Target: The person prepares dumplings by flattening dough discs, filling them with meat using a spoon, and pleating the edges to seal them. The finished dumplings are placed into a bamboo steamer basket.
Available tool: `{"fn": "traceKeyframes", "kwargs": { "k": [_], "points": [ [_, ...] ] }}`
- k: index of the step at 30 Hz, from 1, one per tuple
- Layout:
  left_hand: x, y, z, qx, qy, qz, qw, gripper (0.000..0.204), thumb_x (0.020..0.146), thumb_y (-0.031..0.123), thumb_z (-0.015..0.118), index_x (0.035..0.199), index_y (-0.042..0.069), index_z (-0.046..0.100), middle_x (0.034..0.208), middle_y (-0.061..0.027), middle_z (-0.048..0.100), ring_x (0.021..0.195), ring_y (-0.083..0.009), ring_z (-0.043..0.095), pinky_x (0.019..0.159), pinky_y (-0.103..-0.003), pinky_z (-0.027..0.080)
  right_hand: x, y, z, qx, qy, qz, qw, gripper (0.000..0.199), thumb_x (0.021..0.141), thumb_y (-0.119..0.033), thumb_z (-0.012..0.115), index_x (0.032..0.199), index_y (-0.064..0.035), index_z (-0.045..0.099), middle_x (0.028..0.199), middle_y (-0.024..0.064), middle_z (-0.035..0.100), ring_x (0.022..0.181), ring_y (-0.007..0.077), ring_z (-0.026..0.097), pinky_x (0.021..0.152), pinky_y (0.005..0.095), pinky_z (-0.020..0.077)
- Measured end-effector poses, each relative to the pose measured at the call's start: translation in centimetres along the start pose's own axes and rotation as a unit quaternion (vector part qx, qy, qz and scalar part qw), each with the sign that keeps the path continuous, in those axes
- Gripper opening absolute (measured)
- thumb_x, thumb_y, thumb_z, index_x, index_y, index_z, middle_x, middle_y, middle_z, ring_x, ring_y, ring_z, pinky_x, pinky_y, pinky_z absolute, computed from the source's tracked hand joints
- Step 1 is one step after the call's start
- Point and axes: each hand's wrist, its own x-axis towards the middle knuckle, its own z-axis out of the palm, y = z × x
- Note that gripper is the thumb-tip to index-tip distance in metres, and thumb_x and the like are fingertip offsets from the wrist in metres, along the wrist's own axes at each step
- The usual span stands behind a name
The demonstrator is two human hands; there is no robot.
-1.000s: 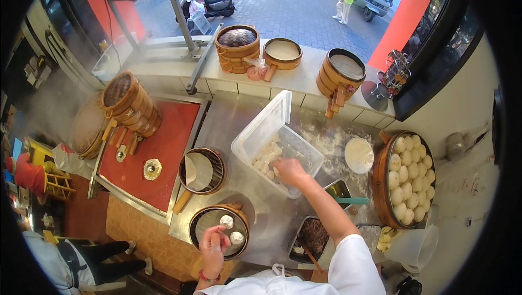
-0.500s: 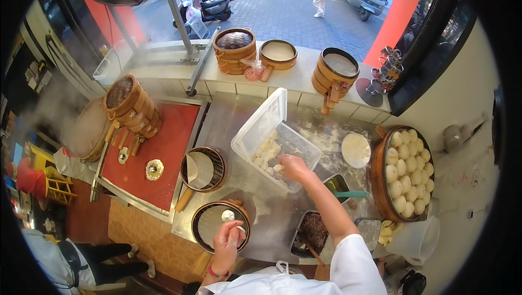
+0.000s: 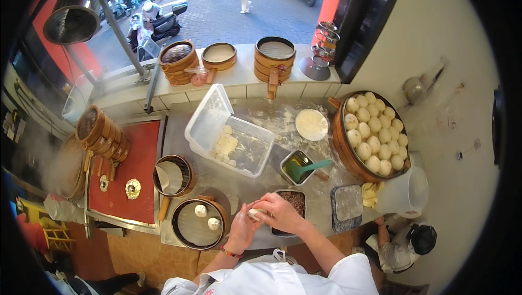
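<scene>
Close in front of me, my left hand [image 3: 242, 232] and my right hand [image 3: 283, 214] meet around a small piece of white dough [image 3: 254, 214], both closed on it. Left of them, a round steamer basket [image 3: 178, 236] with a wooden handle holds two small white buns [image 3: 214, 223], set apart on its pale lining. Under and behind my right hand, a metal tray of dark filling [image 3: 293, 199] is partly hidden. Farther off stands a clear plastic box [image 3: 260, 152] with its lid tilted up, and dough pieces [image 3: 225, 146] lie clustered on its left side.
A square container [image 3: 290, 160] with green liquid holds a teal-handled tool [image 3: 315, 168]. At right, a large round steamer [image 3: 341, 142] is full of white buns, near a scale [image 3: 348, 208]. Stacked steamers [image 3: 104, 137] stand left by rising steam. A person [image 3: 399, 246] is at lower right.
My right hand has come back from the plastic box with a dough piece. My left hand has left the steamer, where two buns now lie, and joined it. The view has turned right.
</scene>
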Motion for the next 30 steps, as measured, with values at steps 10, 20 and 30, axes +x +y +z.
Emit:
{"fn": "traceKeyframes", "kwargs": {
  "k": [10,20,30],
  "points": [
    [-1.3,-4.6,3.2,0.052,-0.014,-0.079,0.995,0.056,0.109,0.046,0.027,0.14,0.003,0.047,0.134,-0.0091,0.057,0.125,-0.0221,0.054,0.11,-0.042,0.04,-3.2,3.6,5.8,-0.056,0.289,0.169,0.941,0.04,0.103,-0.038,0.047,0.112,-0.0047,0.067,0.112,0.0145,0.065,0.105,0.035,0.057,0.092,0.0458,0.043],
    [-1.4,-5.3,0.6,0.021,-0.072,-0.095,0.993,0.05,0.109,0.045,0.03,0.138,0.01,0.05,0.136,-0.0047,0.058,0.128,-0.0179,0.052,0.111,-0.04,0.037,-3.8,4.1,7.7,-0.143,0.262,0.127,0.946,0.029,0.102,-0.027,0.045,0.109,-0.0063,0.065,0.106,0.0128,0.064,0.104,0.0328,0.058,0.091,0.0432,0.0444],
    [-2.9,-4.0,-5.2,0.095,0.036,-0.067,0.993,0.03,0.103,0.015,0.053,0.129,-0.001,0.05,0.121,-0.0182,0.064,0.106,-0.0267,0.067,0.093,-0.037,0.055,-16.5,1.1,4.1,-0.318,0.002,0.318,0.893,0.037,0.083,-0.02,0.073,0.115,-0.006,0.061,0.094,0.0143,0.06,0.1,0.0335,0.058,0.085,0.0457,0.0462]
  ]
}}
